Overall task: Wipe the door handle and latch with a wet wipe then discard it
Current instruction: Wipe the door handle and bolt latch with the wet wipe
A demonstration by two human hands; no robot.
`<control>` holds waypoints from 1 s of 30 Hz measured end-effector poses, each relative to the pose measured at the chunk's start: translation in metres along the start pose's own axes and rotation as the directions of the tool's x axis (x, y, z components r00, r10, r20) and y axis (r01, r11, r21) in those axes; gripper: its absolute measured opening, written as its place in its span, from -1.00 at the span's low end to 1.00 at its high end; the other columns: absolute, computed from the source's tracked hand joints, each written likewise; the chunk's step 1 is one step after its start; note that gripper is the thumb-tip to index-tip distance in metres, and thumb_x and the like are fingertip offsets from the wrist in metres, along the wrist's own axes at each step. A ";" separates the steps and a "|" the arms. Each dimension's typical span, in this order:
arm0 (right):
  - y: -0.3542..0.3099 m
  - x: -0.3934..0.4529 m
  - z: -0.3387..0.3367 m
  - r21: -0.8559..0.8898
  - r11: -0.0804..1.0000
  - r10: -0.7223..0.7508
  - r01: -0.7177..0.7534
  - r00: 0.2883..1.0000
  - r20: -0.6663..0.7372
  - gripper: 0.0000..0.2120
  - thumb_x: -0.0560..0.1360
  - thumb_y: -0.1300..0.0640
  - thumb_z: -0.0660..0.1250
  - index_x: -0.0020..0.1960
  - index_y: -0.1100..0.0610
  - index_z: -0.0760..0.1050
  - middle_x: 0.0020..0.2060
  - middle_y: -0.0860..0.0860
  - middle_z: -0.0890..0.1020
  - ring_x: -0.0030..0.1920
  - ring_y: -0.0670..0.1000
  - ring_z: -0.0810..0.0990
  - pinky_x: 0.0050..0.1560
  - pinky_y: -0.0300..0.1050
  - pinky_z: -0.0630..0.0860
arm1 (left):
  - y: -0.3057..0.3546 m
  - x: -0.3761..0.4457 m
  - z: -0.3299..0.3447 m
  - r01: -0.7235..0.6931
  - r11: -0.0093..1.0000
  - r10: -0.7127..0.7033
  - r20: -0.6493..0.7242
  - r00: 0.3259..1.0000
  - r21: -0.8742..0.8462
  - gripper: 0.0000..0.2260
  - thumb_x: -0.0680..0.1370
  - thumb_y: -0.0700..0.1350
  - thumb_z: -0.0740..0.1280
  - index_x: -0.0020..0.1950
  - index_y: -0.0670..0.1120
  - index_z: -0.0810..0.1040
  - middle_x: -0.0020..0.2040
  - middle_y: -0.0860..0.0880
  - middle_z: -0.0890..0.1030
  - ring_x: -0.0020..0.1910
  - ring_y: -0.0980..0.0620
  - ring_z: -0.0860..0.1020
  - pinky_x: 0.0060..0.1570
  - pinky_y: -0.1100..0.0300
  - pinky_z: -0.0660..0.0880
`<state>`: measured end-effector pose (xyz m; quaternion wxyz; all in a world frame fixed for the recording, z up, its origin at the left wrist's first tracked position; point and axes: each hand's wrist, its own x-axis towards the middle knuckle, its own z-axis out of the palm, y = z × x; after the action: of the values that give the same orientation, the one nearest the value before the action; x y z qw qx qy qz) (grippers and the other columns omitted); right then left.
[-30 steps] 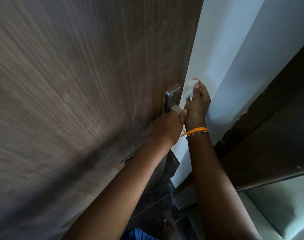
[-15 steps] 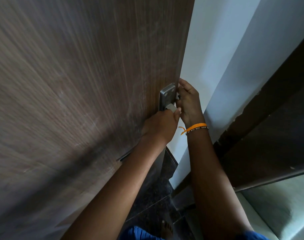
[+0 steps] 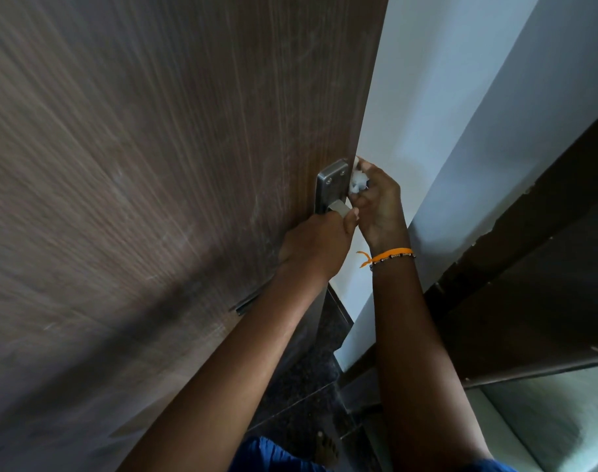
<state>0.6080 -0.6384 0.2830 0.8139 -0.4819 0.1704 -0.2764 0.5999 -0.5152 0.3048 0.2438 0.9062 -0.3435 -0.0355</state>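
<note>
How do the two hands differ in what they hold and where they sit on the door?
The left hand grips the metal lever handle on the door face; the right hand holds a bunched white wipe against the door's edge. The right wrist wears an orange band; the left is bare. Both are closed around something, beside the metal plate.

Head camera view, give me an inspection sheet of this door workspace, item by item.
Surface: dark brown wood-grain door, scuffed, standing open beside a pale wall.
Job's things: brushed-metal handle plate; lever mostly hidden; crumpled white wet wipe pressed at the door's edge by the plate.
Clutter: nothing seen.
Grippers: left hand grips the lever; right hand, orange wristband, holds the wipe.
Cables: nothing seen.
Surroundings: dark speckled floor, a bare foot, dark wooden frame on the right.
</note>
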 end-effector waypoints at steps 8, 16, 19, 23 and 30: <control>-0.002 0.006 -0.001 0.116 0.967 0.213 -0.226 0.970 0.113 -0.88 0.55 0.20 0.26 0.02 0.09 0.55 -0.17 0.02 0.69 -0.08 0.02 0.65 -0.07 -0.08 0.61 | -0.002 0.001 0.002 -0.004 1.000 0.005 -0.044 0.999 0.018 -0.51 0.62 0.11 -0.06 -0.10 -0.15 0.55 -0.25 -0.13 0.63 -0.34 -0.01 0.55 -0.46 0.26 0.25; 0.013 0.002 -0.016 0.043 0.962 0.264 -0.268 0.960 0.090 -0.68 0.56 0.33 0.19 0.30 0.35 0.37 -0.01 0.16 0.57 -0.04 0.05 0.56 -0.22 -0.26 0.61 | 0.000 0.000 0.001 -0.017 1.000 0.018 -0.041 0.999 0.015 -0.53 0.63 0.09 -0.06 -0.08 -0.15 0.54 -0.23 -0.14 0.64 -0.29 -0.05 0.59 -0.33 0.15 0.39; 0.017 0.005 -0.015 0.106 0.976 0.183 -0.192 0.979 0.092 -0.69 0.55 0.33 0.21 0.28 0.31 0.41 0.02 0.17 0.57 -0.01 0.07 0.58 -0.11 -0.20 0.62 | -0.001 0.000 0.001 -0.004 1.000 0.005 -0.043 0.999 0.021 -0.52 0.63 0.10 -0.07 -0.06 -0.15 0.54 -0.22 -0.13 0.64 -0.29 -0.05 0.58 -0.34 0.16 0.37; 0.017 0.004 -0.007 0.153 0.984 0.077 -0.091 0.993 0.091 -0.81 0.56 0.27 0.22 0.09 0.11 0.55 0.03 0.09 0.63 0.03 0.03 0.64 0.04 -0.11 0.62 | 0.000 -0.001 0.001 -0.008 0.999 0.010 -0.048 0.999 0.035 -0.51 0.62 0.11 -0.07 -0.07 -0.15 0.54 -0.22 -0.14 0.64 -0.27 -0.06 0.59 -0.32 0.14 0.40; 0.004 0.011 0.006 0.050 0.999 -0.006 0.006 1.000 0.012 -0.68 0.59 0.14 0.21 0.27 0.29 0.44 0.10 0.18 0.62 0.11 0.08 0.62 0.11 -0.10 0.59 | 0.001 -0.001 0.003 0.019 0.999 -0.016 -0.065 0.998 0.040 -0.51 0.62 0.12 -0.06 -0.12 -0.14 0.55 -0.29 -0.09 0.61 -0.49 0.09 0.39 -0.50 0.27 0.19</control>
<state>0.6206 -0.6395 0.2819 0.8258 -0.4636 0.1571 -0.2801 0.5978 -0.5162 0.3025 0.2359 0.9146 -0.3283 -0.0013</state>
